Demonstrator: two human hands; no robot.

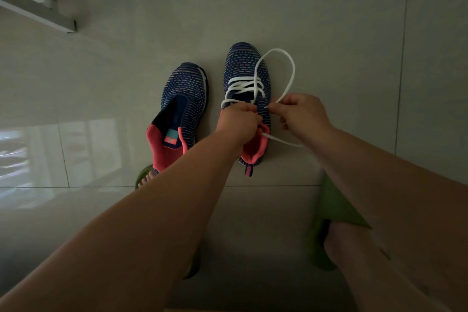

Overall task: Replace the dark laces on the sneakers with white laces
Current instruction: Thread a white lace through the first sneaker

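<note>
A: Head view: where are the shoes?

B: On the pale tiled floor (329, 20). The right navy knit sneaker with pink collar (247, 76) carries a flat white lace (283, 63), crossed over its eyelets and looping past its toe.

A: The hands?

B: The left hand (239, 121) grips the lace at that sneaker's tongue; the right hand (300, 115) pinches a strand just beside it. The matching laceless left sneaker (182, 104) lies beside it.
</note>
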